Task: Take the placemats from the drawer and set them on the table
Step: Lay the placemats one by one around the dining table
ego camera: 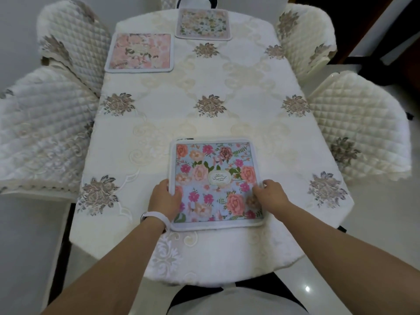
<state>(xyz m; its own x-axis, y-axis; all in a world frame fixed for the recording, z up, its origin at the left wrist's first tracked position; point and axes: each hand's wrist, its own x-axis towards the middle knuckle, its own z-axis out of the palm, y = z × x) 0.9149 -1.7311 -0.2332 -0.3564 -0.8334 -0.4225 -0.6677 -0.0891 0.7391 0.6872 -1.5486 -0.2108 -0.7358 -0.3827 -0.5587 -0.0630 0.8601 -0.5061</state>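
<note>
The square blue flowered placemat (pixel 213 178) with white border lies flat at the near end of the cream embroidered tablecloth (pixel 204 123), the left hand (pixel 162 198) gripping its left edge, the right hand (pixel 270 193) gripping its right edge, while a pink floral placemat (pixel 139 52) and a pale floral placemat (pixel 203 23) lie at the far end.

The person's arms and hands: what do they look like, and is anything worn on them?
Both forearms are bare; no sleeve shows. The left wrist carries a white band, like a watch strap, with a small dark piece at its outer edge. The left hand and right hand wear no gloves or visible rings. The right wrist is bare.
</note>
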